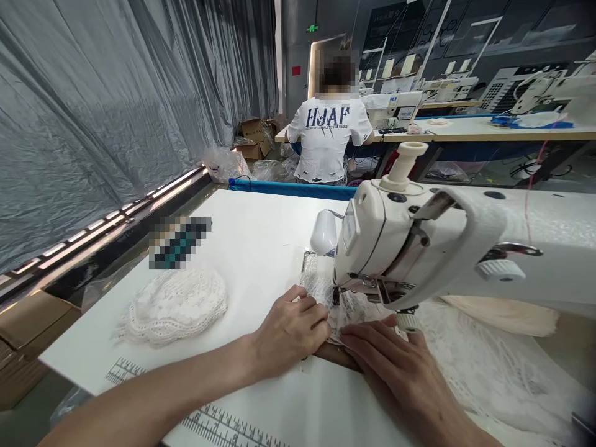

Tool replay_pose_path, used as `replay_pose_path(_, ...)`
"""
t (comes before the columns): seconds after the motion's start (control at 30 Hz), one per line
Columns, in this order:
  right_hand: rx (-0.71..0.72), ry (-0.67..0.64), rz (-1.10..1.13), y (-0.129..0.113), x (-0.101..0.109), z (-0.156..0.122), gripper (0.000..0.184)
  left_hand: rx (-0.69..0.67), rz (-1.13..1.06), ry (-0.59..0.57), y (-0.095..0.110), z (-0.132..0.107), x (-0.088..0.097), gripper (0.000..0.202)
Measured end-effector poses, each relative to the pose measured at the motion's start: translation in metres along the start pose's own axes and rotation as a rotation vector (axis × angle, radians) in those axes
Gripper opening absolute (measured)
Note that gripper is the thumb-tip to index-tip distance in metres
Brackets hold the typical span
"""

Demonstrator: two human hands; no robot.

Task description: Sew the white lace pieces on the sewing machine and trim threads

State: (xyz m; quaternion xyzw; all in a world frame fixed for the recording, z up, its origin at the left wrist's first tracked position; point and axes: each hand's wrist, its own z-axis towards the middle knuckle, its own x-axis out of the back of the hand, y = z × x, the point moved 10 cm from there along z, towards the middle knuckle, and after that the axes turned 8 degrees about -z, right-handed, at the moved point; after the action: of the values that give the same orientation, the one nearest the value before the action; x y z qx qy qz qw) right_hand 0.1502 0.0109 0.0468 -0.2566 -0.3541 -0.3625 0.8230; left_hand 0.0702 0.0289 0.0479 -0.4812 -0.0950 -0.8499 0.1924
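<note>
Your bare left forearm crosses the white, ruler-marked tabletop. Your left hand is curled against the white openwork lace fabric; whether its fingertips pinch cannot be determined. Your right hand lies flat, fingers extended close together, at the lace's near side. The lace sits beneath the glossy white sewing machine's head; a white lace pile rests well left.

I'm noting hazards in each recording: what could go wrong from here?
The left hand and right hand lie close to the stitching area of the sewing machine, so a finger might get caught. The lace they touch could pucker if guided unevenly. Loose white fabric spreads beside the right forearm, which might drag it.
</note>
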Motion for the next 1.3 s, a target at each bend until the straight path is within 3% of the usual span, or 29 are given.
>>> replay_pose_path(0.27,0.114,-0.042,-0.023,-0.007,-0.006,-0.006,0.037,-0.103,-0.019,-0.079,0.014,0.001,0.002,0.024)
replay_pose_path(0.6,0.127,-0.045,-0.030,-0.012,0.000,0.001,0.042,-0.052,-0.062,-0.126,0.009,-0.002,0.000,0.020)
replay_pose_path(0.83,0.085,0.066,-0.005,-0.011,0.005,-0.001,0.023,-0.020,-0.091,-0.177,0.008,-0.002,-0.004,0.017)
replay_pose_path(1.1,0.091,0.047,-0.069,-0.009,0.010,0.002,0.027,-0.025,-0.100,-0.215,0.010,-0.004,-0.009,0.019)
replay_pose_path(1.3,0.084,-0.042,-0.188,0.005,-0.001,0.003,0.031,0.030,-0.092,-0.190,0.004,0.000,-0.012,0.014)
